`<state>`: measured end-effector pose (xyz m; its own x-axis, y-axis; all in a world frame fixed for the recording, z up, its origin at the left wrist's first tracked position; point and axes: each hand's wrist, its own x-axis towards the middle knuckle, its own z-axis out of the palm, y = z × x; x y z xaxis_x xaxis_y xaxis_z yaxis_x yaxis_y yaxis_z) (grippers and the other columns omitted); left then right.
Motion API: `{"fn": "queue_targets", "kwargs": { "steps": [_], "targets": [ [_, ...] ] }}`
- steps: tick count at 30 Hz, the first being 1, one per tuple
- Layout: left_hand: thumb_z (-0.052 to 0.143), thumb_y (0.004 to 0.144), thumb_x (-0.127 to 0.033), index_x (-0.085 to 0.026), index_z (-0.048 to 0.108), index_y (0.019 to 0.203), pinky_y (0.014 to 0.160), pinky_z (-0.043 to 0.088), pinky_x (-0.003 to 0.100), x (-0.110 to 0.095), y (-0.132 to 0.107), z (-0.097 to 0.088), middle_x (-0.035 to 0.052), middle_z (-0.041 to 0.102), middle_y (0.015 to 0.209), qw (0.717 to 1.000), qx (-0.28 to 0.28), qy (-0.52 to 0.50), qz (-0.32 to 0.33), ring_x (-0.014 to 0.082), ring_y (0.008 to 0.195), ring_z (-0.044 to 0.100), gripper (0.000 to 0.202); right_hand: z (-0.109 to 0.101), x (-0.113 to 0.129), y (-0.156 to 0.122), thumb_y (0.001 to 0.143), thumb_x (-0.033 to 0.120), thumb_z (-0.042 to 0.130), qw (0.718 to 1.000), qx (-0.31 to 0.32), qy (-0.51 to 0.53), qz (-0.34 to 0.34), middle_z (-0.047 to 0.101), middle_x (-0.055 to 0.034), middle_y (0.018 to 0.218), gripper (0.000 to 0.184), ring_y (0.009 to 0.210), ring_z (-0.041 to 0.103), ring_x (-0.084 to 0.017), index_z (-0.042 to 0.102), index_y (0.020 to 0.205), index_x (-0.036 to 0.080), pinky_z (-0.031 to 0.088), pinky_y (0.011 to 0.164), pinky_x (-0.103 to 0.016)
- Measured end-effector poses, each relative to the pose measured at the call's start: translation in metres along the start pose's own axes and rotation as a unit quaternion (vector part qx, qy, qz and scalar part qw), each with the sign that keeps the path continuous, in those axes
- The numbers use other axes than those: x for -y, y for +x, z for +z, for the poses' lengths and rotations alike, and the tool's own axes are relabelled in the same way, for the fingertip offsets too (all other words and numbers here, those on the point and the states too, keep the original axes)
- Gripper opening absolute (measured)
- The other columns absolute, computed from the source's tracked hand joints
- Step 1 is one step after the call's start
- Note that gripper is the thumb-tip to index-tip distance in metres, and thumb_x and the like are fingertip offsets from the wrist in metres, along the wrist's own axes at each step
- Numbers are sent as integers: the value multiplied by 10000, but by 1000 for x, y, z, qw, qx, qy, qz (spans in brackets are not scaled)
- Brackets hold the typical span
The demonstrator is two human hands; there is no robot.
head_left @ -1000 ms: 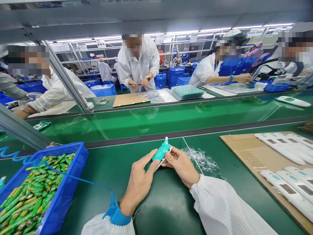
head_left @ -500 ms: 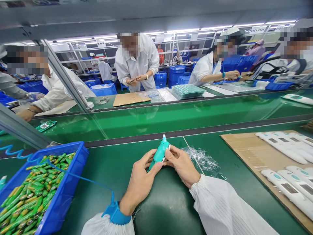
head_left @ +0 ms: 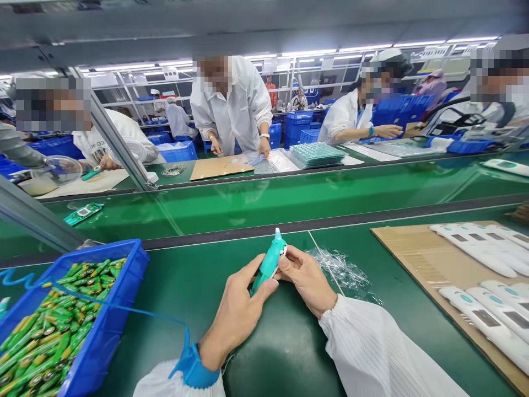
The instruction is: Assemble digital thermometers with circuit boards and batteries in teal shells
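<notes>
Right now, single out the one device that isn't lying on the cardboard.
The teal one, held between your left hand and right hand. The others lie in rows on the cardboard sheet, white side up.

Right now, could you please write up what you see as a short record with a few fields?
Left hand: holding teal housing from below
Right hand: holding its upper end
Left wrist: blue strap
Left of hands: blue crate of green batteries
Right of hands: clear plastic film
Far right: cardboard sheet bearing white devices
Surface: green belt
Across belt: co-worker in white coat, hands on bench
</notes>
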<state>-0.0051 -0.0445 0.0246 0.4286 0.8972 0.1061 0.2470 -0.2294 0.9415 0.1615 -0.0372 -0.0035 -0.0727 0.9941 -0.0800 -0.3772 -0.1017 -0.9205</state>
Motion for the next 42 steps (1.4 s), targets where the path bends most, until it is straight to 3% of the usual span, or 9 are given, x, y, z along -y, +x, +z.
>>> {"fn": "queue_targets", "kwargs": {
  "steps": [5,8,12,19,25,29,32,38,42],
  "targets": [
    [484,973,-337,-264,536,1374,992,465,350,6,-2,10,65,633,1331,990,-54,132,24,230,1171,609,411,-4,5,0,794,662,643,999,-32,-9,20,617,-39,902,593,775,558,-89,624,1162,197,514,700,-225],
    [491,965,-367,-255,558,1315,838,494,328,6,-3,11,62,696,1166,986,-54,155,5,219,972,653,374,-6,8,0,826,652,617,999,-40,-10,8,631,-50,1080,569,842,551,-86,638,1197,221,474,730,-206],
    [505,956,-397,-283,582,1265,677,473,286,-1,-5,10,7,722,894,988,-46,150,-12,182,719,627,338,-2,9,-1,848,599,631,999,-24,29,-8,630,-61,1175,498,994,578,-121,662,1157,210,459,925,-259],
    [530,949,-365,-272,582,1280,732,497,277,7,-5,12,34,739,1045,979,-89,184,29,196,825,677,348,3,7,-1,741,556,762,992,-42,115,15,631,-74,1145,533,1032,591,-165,650,1109,188,486,916,-309],
    [472,981,-334,-309,521,1395,877,504,328,12,-6,16,47,678,1297,970,-89,219,58,250,1087,671,418,8,8,-4,740,557,763,990,-35,137,14,619,-62,1134,509,1020,587,-161,611,1065,194,493,895,-308],
    [427,995,-325,-249,563,1356,845,506,339,8,-8,20,88,724,1182,969,-92,223,56,252,990,694,393,10,7,-4,760,576,737,990,-35,137,-12,622,-52,1077,471,991,581,-145,591,961,177,491,907,-297],
    [444,986,-350,-242,588,1321,822,492,341,5,-7,20,90,730,1147,971,-107,211,43,255,964,687,381,8,7,-3,760,575,738,991,-29,133,-4,628,-53,1102,471,1016,588,-152,617,1000,189,489,935,-310],
    [507,942,-467,-262,608,1222,602,412,282,-9,-8,10,8,724,849,989,-61,113,-77,188,683,605,361,-3,6,-2,837,513,688,995,57,75,16,652,-89,1154,459,1078,602,-169,661,1180,210,477,983,-336],
    [543,918,-437,-257,667,1117,641,404,291,-8,-6,5,7,707,816,989,-57,125,-62,189,701,581,295,-2,2,-2,781,535,736,999,21,49,-4,684,-109,1079,534,1048,630,-200,665,1167,173,496,961,-347]
  ]
}}
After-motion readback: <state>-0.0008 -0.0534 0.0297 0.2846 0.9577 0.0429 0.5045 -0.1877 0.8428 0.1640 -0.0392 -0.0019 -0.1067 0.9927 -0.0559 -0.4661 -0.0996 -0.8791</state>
